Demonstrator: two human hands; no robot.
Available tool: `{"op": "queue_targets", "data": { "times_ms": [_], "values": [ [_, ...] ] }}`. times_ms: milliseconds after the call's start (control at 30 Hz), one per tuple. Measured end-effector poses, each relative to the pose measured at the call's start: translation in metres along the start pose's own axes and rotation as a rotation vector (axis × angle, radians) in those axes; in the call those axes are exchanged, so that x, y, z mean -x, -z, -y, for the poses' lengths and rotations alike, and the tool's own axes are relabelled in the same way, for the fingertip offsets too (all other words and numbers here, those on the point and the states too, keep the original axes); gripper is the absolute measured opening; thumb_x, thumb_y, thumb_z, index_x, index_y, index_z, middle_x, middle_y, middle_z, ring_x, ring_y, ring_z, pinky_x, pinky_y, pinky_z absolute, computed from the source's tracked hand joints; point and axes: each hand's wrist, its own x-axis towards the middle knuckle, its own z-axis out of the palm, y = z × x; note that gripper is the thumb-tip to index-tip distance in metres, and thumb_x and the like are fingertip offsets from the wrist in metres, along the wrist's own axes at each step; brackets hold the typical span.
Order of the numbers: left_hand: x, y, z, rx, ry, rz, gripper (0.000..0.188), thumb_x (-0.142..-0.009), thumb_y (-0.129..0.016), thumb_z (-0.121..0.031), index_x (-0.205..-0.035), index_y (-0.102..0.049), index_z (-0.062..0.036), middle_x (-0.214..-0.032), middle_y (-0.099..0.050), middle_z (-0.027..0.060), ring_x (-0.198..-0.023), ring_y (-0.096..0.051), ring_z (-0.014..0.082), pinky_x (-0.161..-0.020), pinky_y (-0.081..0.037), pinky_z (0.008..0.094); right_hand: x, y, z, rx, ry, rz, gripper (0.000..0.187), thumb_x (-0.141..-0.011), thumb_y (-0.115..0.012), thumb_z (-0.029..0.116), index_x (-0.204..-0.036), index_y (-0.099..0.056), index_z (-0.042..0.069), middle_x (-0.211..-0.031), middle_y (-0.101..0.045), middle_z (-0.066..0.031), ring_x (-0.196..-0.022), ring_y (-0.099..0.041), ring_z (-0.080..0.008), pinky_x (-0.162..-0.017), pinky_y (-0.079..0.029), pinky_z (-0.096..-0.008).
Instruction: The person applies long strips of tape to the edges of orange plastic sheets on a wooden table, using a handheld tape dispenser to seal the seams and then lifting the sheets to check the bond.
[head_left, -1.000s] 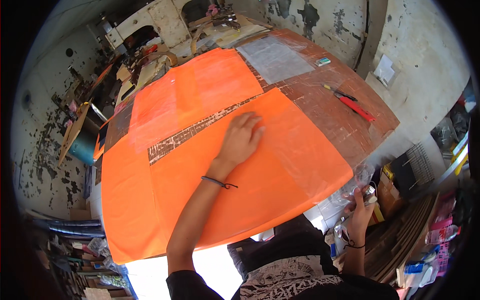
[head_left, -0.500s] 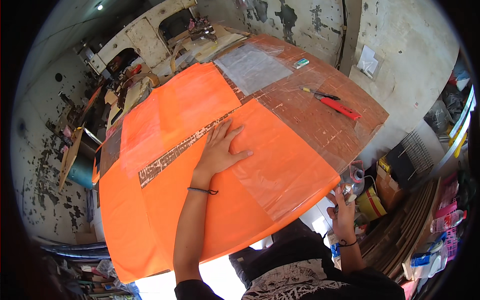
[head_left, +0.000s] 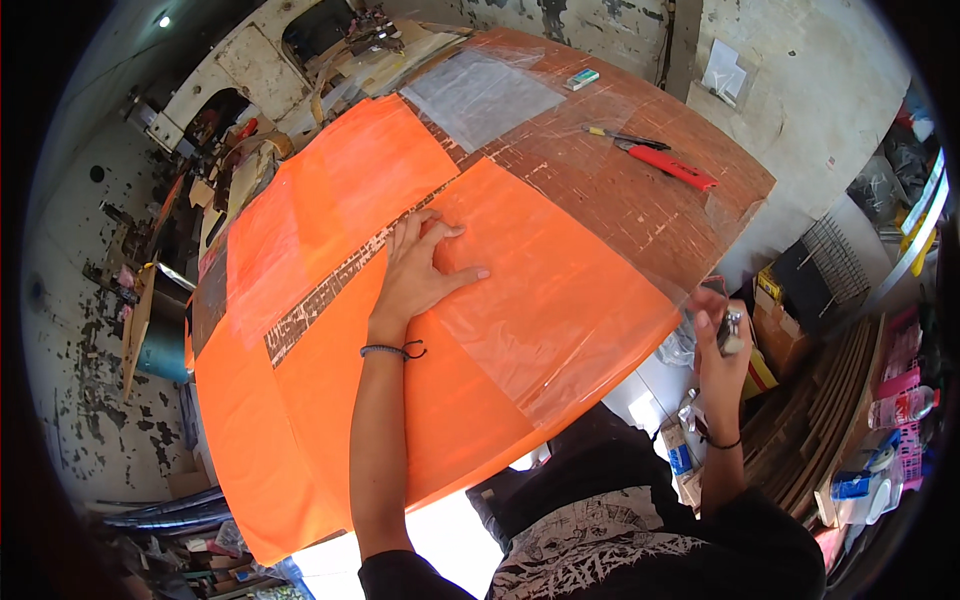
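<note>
A large orange sheet [head_left: 310, 470] covers the near part of the worn brown table [head_left: 600, 190] and hangs over its front edge. My left hand [head_left: 412, 275] lies on it with fingers spread, beside the slanted strip of bare board. A clear plastic sheet [head_left: 545, 340] rests over the orange to the right of that hand. Just off the table's right front corner, my right hand [head_left: 722, 365] is closed around a small tool [head_left: 733, 325] with shiny metal and a pale part. Its exact kind does not show.
Another orange sheet [head_left: 340, 190] lies beyond the bare strip. Farther back are a red-handled cutter [head_left: 672, 168], a slim black-and-yellow tool [head_left: 625, 137], a small green-and-white box [head_left: 582, 79] and clear film [head_left: 482, 98]. Stacked boards [head_left: 820, 400] stand low at right.
My right hand has risen with the small tool from beside the table edge and moved outward to the right. My left hand stays on the orange sheet. The whole view has shifted slightly.
</note>
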Motion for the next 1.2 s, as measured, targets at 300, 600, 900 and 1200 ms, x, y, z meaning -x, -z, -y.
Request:
{"op": "queue_targets", "data": {
  "times_ms": [300, 600, 900, 1200],
  "values": [
    [-0.001, -0.001, -0.002, -0.033, 0.005, -0.012, 0.058, -0.062, -0.078, -0.044, -0.106, -0.06, -0.012, -0.123, -0.042, 0.0102, -0.12, -0.034, 0.029, -0.102, -0.027, 0.0417, -0.021, 0.018, 0.019, 0.162, -0.004, 0.453, 0.027, -0.078, -0.069, 0.012, -0.085, -0.044, 0.007, -0.089, -0.057, -0.005, -0.065, -0.05, -0.0061, -0.057, -0.041, -0.0197],
    [0.001, -0.002, 0.002, 0.006, 0.038, 0.003, 0.067, -0.065, -0.071, -0.056, -0.114, -0.057, -0.0126, -0.127, -0.041, 0.0096, -0.124, -0.032, 0.0288, -0.105, -0.024, 0.0424, -0.013, 0.033, 0.004, -0.027, -0.271, 0.276, 0.023, -0.082, -0.066, 0.011, -0.085, -0.042, 0.01, -0.087, -0.057, -0.0038, -0.047, -0.045, -0.0026, -0.036, -0.028, -0.0158],
    [-0.004, -0.011, 0.019, -0.099, 0.025, 0.005, 0.066, -0.076, -0.063, -0.051, -0.13, -0.048, -0.017, -0.143, -0.03, 0.0124, -0.134, -0.023, 0.0295, -0.11, -0.02, 0.0432, 0.012, 0.011, -0.016, -0.136, -0.362, 0.138, 0.017, -0.088, -0.06, 0.016, -0.082, -0.044, 0.012, -0.086, -0.059, -0.0038, -0.061, -0.058, -0.0052, -0.035, -0.024, -0.017],
    [-0.004, -0.004, 0.01, -0.154, -0.004, 0.089, 0.073, -0.074, -0.063, -0.055, -0.134, -0.043, -0.0182, -0.146, -0.026, 0.0104, -0.137, -0.018, 0.0269, -0.112, -0.012, 0.0429, 0.015, 0.003, -0.024, -0.121, -0.294, 0.13, 0.023, -0.083, -0.065, 0.013, -0.084, -0.042, 0.011, -0.065, -0.054, 0.0008, -0.053, -0.06, -0.0069, -0.033, -0.024, -0.0162]
  ]
}}
